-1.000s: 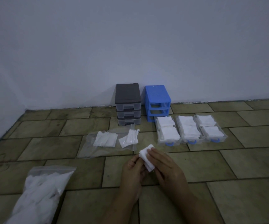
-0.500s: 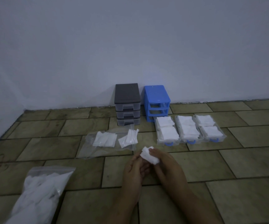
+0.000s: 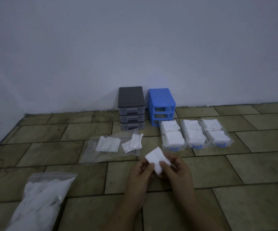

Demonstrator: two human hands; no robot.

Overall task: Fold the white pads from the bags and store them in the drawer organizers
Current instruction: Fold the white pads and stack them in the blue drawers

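Low in the middle of the frame, the left hand [image 3: 140,174] and right hand [image 3: 176,170] both pinch one white pad [image 3: 157,158] above the tiled floor [image 3: 235,164]. Three clear drawers [image 3: 195,136] filled with pads sit right of center, before the blue organizer [image 3: 161,105]. No writing is legible.

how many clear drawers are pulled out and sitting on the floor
3, side by side in front of the blue organizer frame: the left drawer, the middle drawer and the right drawer. All hold white pads. None looks hidden.
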